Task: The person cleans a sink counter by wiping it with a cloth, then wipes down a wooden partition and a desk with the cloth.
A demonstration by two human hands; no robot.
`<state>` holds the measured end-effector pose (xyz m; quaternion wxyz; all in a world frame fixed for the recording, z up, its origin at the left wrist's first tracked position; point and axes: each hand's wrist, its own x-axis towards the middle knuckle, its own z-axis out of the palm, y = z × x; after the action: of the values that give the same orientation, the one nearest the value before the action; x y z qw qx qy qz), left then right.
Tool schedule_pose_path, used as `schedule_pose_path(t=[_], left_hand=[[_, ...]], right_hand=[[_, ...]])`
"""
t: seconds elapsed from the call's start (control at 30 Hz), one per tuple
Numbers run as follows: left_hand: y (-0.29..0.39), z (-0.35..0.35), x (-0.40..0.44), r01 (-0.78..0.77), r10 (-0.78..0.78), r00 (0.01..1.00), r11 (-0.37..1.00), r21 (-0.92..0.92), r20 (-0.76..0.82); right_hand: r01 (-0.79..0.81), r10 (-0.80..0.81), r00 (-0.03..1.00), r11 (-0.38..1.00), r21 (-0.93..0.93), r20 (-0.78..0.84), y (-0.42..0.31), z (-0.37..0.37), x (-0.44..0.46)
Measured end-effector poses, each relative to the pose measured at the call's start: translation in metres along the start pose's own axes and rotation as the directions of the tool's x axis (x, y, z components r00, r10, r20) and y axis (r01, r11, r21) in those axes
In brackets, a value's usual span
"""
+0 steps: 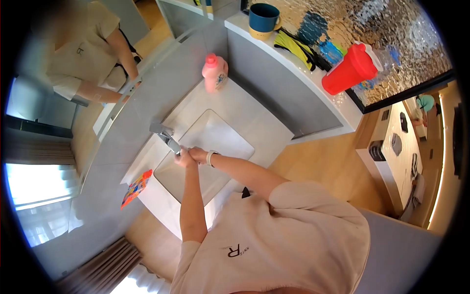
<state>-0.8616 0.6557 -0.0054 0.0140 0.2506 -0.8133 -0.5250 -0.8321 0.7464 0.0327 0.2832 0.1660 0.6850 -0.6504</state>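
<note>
Under the spout of a chrome faucet point(166, 138), my hands meet over the white sink point(215, 128). My left hand point(184, 158) is closed, its fingers curled, right beside the spout's end. What may lie inside it is hidden. Pressed against it from the right, my right hand point(198, 154) has its fingers wrapped round the left. A pale watch or bracelet point(210, 158) circles my right wrist. Whether water runs cannot be made out.
A pink bottle point(214, 73) stands at the sink's back corner. An orange patterned packet point(136, 188) lies at the counter's left edge. On the ledge are a blue-and-yellow mug point(264, 20), yellow-black gloves or cloth point(295, 48) and a red tumbler point(351, 70). A mirror point(105, 63) runs along the left.
</note>
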Motion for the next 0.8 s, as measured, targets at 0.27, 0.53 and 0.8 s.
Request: schedule_pose_path(t=[0.27, 0.53, 0.8], left_hand=[[-0.082, -0.031, 0.0, 0.679, -0.573, 0.734, 0.621, -0.39, 0.365], [-0.122, -0.057, 0.051, 0.686, -0.346, 0.488, 0.72, -0.107, 0.801], [0.097, -0.152, 0.026, -0.87, 0.837, 0.436, 0.486, -0.082, 0.332]], right_hand=[[0.136, -0.283, 0.952, 0.737, -0.662, -0.12, 0.067, 0.05, -0.023], [-0.083, -0.116, 0.939, 0.837, -0.541, -0.323, 0.036, 0.065, -0.094], [0.257, -0.41, 0.783, 0.898, -0.358, -0.467, 0.144, 0.003, -0.117]])
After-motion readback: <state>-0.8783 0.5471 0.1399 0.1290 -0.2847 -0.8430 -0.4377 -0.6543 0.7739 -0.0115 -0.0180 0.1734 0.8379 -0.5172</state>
